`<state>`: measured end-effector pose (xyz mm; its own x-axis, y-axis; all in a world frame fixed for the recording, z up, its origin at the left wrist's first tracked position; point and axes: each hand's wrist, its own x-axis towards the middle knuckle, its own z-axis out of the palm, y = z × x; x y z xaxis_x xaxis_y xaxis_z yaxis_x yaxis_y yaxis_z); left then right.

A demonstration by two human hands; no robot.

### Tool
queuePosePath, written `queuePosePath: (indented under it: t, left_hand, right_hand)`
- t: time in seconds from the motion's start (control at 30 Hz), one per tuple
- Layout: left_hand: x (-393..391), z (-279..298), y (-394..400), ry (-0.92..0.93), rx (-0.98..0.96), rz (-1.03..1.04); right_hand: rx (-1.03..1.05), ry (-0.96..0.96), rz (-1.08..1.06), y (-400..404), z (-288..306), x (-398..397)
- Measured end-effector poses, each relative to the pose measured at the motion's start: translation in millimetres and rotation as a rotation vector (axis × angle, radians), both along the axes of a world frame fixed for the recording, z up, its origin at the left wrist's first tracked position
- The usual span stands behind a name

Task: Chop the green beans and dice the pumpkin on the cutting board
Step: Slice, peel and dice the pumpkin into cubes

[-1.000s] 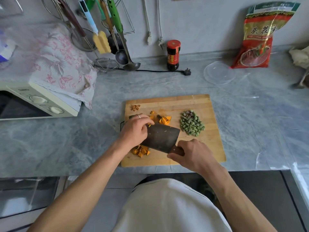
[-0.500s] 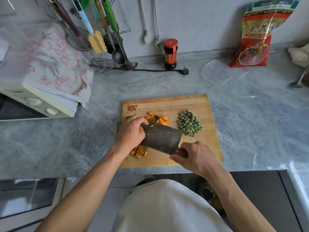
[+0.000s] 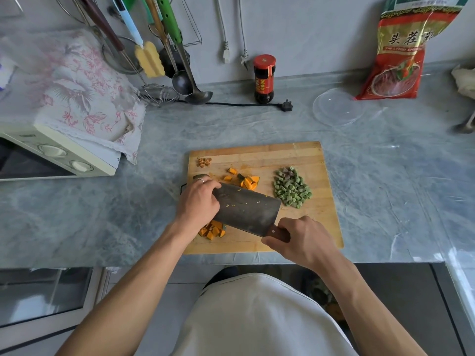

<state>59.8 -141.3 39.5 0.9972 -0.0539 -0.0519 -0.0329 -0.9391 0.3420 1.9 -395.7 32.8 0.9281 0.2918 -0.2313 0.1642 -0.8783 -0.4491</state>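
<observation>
My right hand (image 3: pixel 303 241) is curled round the wooden handle of the cleaver (image 3: pixel 246 208), fingers wrapped tight, so most of the handle is hidden inside my fist. The broad dark blade lies tilted across the middle of the board (image 3: pixel 326 227), flecked with bits of orange. My left hand (image 3: pixel 198 201) sits at the blade's far end, fingers bent over its top edge; a ring shows on one finger, but the fingertips are out of sight behind the steel, and I cannot tell whether they press a piece of pumpkin or only the blade. What lies under the blade is hidden too. Diced pumpkin (image 3: pixel 212 231) peeks out below my left wrist, part of that heap covered by the hand. Larger pumpkin chunks (image 3: pixel 246 181), some with dark rind, lie just beyond the blade. The chopped beans (image 3: pixel 291 190) are piled on the board's right half, apart from the pumpkin and clear of the cleaver. A few small brownish scraps (image 3: pixel 204 161) sit near the far left corner; what they are is hard to make out. The board rests on the grey counter (image 3: pixel 385 176). A microwave (image 3: pixel 59 155) under a floral cloth (image 3: pixel 84 98) is cut off at the left edge, and a red bag (image 3: pixel 401 55) at the top.
</observation>
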Motion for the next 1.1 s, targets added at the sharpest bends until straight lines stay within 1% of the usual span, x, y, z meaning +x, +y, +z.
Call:
queuePosePath:
  t: [0.13, 0.2, 0.27, 0.33, 0.43, 0.5, 0.57, 0.6, 0.67, 0.73, 0.8, 0.87, 0.9, 1.03, 1.1]
  left_hand:
    - [10, -2, -2, 0.069, -0.019, -0.137]
    - [12, 0, -4, 0.048, -0.070, -0.109]
    - [11, 4, -2, -0.047, -0.152, -0.033]
    - [7, 10, 1, -0.198, -0.239, 0.060]
    - [-3, 14, 7, -0.488, -0.304, 0.191]
    - [-9, 11, 8, -0.559, -0.336, 0.222]
    - [-12, 3, 5, -0.506, -0.363, 0.191]
    - [-14, 0, 1, -0.470, -0.369, 0.163]
    - [-16, -4, -7, -0.420, -0.360, 0.095]
    - [-16, -7, -17, -0.358, -0.312, -0.010]
    - [-15, -10, -25, -0.294, -0.252, -0.162]
    - [-14, -16, -27, -0.283, -0.186, -0.265]
    - [-13, -21, -25, -0.282, -0.155, -0.270]
    - [-12, -38, -1, -0.233, -0.108, -0.177]
    - [-13, -47, 8, -0.234, -0.115, -0.160]
  right_hand:
    - [0.010, -0.016, 0.001, -2, -2, 0]
    - [0.021, -0.013, -0.008, -3, -2, 0]
    - [0.030, -0.005, -0.028, -2, -3, 1]
    - [0.083, 0.012, -0.064, -1, -4, 2]
    - [0.297, 0.076, -0.114, 3, -1, 6]
    - [0.538, 0.212, -0.222, 8, 12, 7]
    - [0.844, 0.456, -0.407, 11, 24, 11]
    - [0.969, 0.578, -0.487, 13, 29, 14]
    - [1.167, 0.765, -0.594, 15, 36, 19]
    - [1.354, 0.893, -0.673, 19, 40, 26]
    - [1.470, 0.951, -0.719, 23, 41, 32]
    - [1.502, 0.963, -0.735, 24, 41, 35]
    - [1.493, 0.959, -0.737, 24, 40, 35]
    - [1.427, 0.925, -0.760, 23, 34, 29]
    - [1.325, 0.823, -0.784, 24, 31, 26]
